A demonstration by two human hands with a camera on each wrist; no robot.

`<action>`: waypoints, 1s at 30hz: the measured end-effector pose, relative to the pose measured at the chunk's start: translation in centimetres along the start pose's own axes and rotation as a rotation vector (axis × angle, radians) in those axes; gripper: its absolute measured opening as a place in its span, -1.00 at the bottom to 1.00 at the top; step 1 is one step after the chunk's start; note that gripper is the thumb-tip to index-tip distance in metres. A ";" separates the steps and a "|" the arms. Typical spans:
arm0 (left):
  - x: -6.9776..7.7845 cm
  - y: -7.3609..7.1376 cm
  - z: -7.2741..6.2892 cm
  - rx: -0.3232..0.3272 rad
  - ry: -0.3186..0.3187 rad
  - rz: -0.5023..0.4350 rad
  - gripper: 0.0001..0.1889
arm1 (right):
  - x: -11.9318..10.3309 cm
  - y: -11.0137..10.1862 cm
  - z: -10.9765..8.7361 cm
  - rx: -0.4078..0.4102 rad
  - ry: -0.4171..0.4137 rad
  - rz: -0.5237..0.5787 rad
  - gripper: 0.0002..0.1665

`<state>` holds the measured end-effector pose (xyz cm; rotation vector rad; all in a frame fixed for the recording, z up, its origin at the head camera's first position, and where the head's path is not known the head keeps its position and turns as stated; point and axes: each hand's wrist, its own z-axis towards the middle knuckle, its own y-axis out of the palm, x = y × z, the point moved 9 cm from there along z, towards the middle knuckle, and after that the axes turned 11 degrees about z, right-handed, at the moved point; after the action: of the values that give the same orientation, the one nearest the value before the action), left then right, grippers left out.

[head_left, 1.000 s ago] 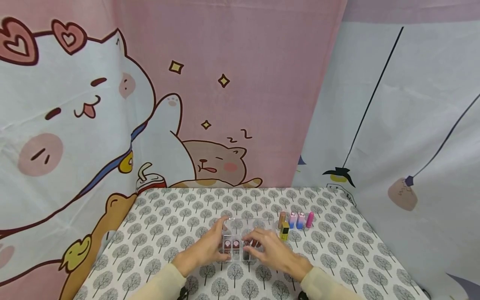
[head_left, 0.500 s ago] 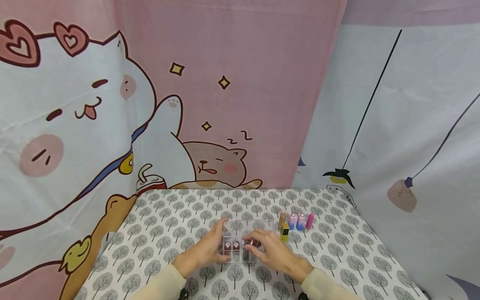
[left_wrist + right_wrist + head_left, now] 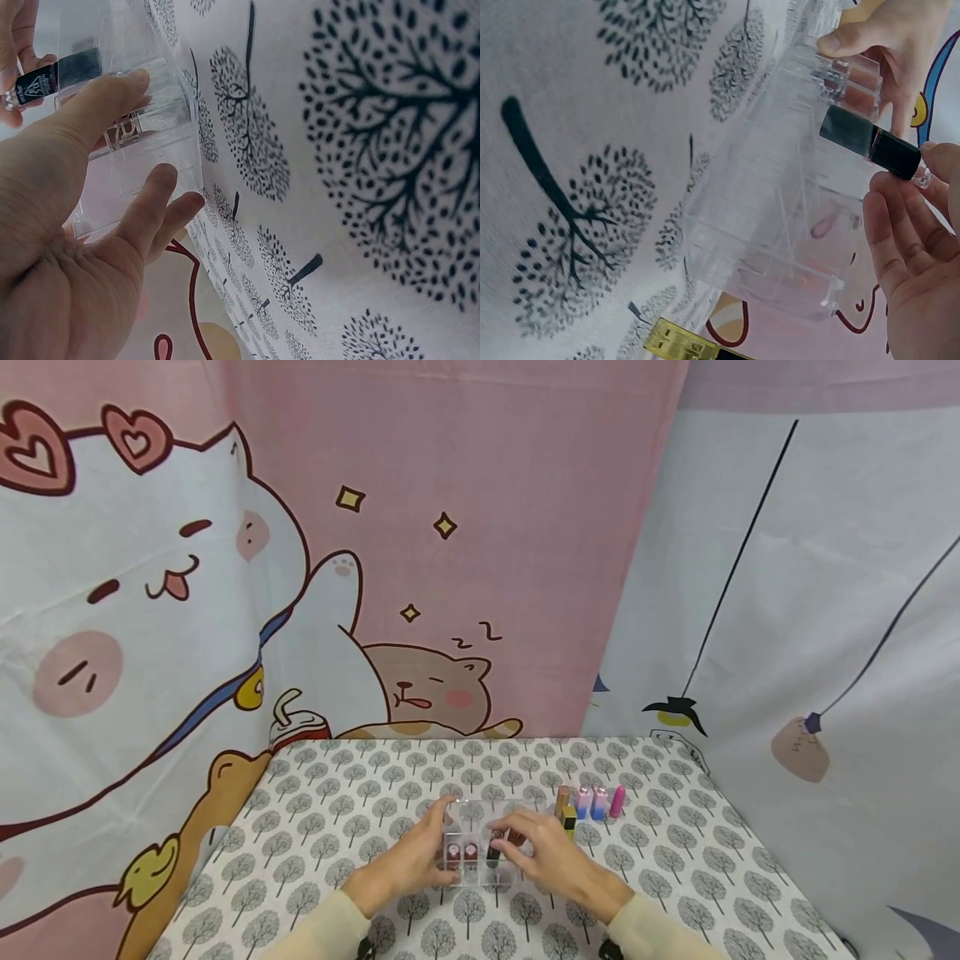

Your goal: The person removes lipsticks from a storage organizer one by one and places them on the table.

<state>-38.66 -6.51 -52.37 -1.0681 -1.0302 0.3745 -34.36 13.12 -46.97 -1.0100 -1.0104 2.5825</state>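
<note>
Before me on the table is a clear plastic organizer (image 3: 467, 817) divided into compartments. My left hand (image 3: 411, 862) grips its left side, the thumb at the near edge and the fingers spread along the side. Between thumb and fingertips, my right hand (image 3: 551, 852) pinches a lipstick tube (image 3: 870, 141) by its black end. In the right wrist view the tube is tilted above the organizer, its grey-green end pointing down toward the compartments. Two dark red tubes (image 3: 462, 853) stand in compartments near my left hand. A dark red item beneath my right fingers is partly hidden.
Right of the organizer stand a yellow tube with a black cap (image 3: 568, 818), a brown tube (image 3: 562, 797), two pink-and-blue tubes (image 3: 591, 803) and a bright pink tube (image 3: 617, 802). A tree-print cloth (image 3: 337, 852) covers the table. Cartoon curtains (image 3: 510, 568) hang behind.
My right hand has risen slightly, and the lipstick tube in it has lifted and tilted out of the organizer. The left hand keeps its place on the organizer's side.
</note>
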 end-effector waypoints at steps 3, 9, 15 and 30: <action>-0.1 0.1 -0.1 -0.004 -0.002 -0.013 0.48 | -0.4 -0.4 0.1 0.021 -0.025 -0.001 -0.70; -0.2 0.2 -0.2 -0.018 -0.019 -0.056 0.47 | -1.0 -1.4 0.3 0.075 -0.088 -0.037 -0.67; -0.2 0.1 -0.1 -0.022 -0.019 -0.071 0.47 | -0.8 -2.5 0.4 0.117 -0.105 -0.030 -0.58; 0.3 -0.1 -0.1 -0.015 -0.004 -0.049 0.48 | -0.2 -5.1 -0.2 0.216 -0.111 -0.038 -0.59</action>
<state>-38.42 -6.46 -52.12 -1.0544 -1.0618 0.3298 -34.41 16.94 -43.58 -0.7946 -0.7448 2.6696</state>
